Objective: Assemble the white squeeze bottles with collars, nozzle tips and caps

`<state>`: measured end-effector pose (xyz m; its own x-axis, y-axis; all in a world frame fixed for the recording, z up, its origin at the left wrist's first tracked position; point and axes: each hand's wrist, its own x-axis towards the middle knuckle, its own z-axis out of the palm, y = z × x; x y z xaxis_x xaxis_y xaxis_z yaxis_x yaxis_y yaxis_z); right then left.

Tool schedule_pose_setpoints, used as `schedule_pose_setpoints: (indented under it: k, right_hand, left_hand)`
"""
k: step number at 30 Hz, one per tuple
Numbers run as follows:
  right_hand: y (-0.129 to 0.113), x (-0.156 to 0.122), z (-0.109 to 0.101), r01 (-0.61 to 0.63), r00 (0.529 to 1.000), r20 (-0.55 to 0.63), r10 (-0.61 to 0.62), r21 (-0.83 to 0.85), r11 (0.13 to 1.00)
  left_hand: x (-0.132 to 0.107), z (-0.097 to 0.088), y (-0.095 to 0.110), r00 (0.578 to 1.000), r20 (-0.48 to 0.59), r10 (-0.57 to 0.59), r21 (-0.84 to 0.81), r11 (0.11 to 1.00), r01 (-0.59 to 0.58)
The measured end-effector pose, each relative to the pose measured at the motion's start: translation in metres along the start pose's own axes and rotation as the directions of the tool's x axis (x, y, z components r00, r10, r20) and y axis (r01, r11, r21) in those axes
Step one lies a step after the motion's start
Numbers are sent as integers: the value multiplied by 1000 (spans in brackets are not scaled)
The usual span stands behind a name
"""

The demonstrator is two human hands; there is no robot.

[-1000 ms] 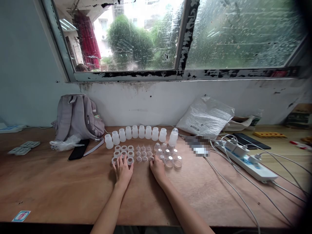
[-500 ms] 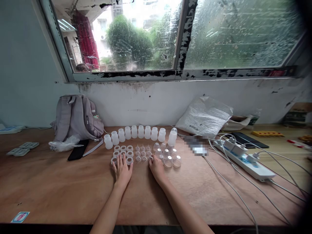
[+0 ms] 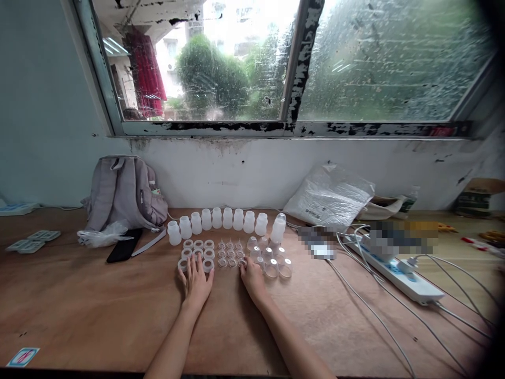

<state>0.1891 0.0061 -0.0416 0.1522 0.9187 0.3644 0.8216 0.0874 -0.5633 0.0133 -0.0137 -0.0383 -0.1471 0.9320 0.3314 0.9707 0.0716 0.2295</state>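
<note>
My left hand (image 3: 196, 284) lies open, fingers spread over the front of a block of white bottle collar rings (image 3: 209, 245). Its fingertips rest on the nearest rings. My right hand (image 3: 253, 279) is closed, thumb and forefinger at a clear bottle nipple (image 3: 241, 262) on the front right corner of the nipple group; most of that nipple is hidden. Further small nipples (image 3: 230, 254) stand in rows between my hands. Clear dome caps (image 3: 271, 269) are grouped just right of my right hand. Behind everything, frosted baby bottles (image 3: 216, 218) curve in an arc, the rightmost bottle (image 3: 278, 229) wearing a cap.
A grey backpack (image 3: 123, 192), a plastic bag (image 3: 103, 236) and a black phone (image 3: 123, 247) are at the left. On the right lie a silvery bubble bag (image 3: 331, 195), a white power strip (image 3: 410, 283) and loose cables. A window is above the wall.
The camera view has tilted up slightly, so the window and its frame sit a little lower in view. Both hands stay in nearly the same place among the parts.
</note>
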Motion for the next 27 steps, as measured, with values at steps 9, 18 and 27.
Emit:
schedule_pose_setpoints:
  k: [9,18,27]
  right_hand:
    - [-8,-7,-17,213,974,-133,-184,256,943]
    - [21,89,-100,36,932,-362,-20,39,999]
    - [65,131,-110,-157,947,-273,172,76,985]
  left_hand:
    - [0,1,1,1000,-7,4,-28,1000,-4]
    - [1,0,0,991,-119,58,-97,993,-70]
    - [2,-20,1,883,-391,260,-304,869,-391]
